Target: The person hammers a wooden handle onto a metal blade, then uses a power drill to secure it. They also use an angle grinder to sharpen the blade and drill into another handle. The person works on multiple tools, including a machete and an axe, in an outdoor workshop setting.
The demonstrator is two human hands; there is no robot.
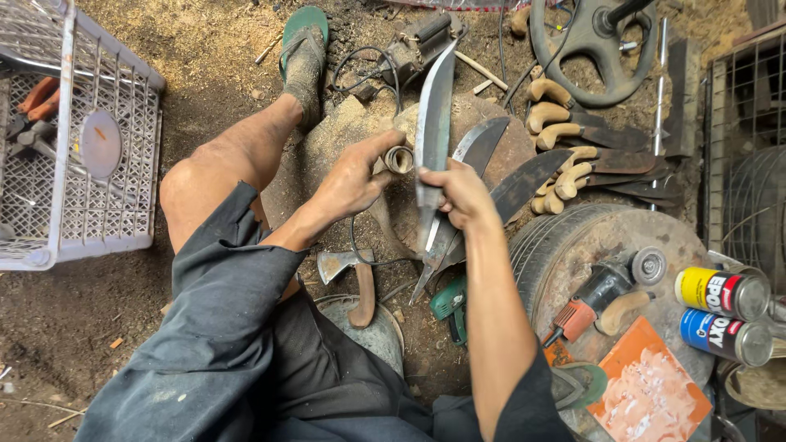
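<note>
While the right hand (pixel 460 195) grips a long blade (pixel 434 123) upright, the left hand (pixel 354 176) pinches a small roll (pixel 399 159) against it.

Right fingers are closed around the blade near its tang, tip pointing away over the round stump (pixel 491 139); left fingers and thumb are closed on the roll, touching the blade's left side. Two more blades (pixel 524 182) lie on the stump just behind the right hand. A hatchet (pixel 350 274) lies on the ground below the hands, a grinder (pixel 602 290) sits on the tyre-rimmed table (pixel 573 237) at right, two cans (pixel 725 311) at its right edge, a crate (pixel 82 139) far left.
</note>
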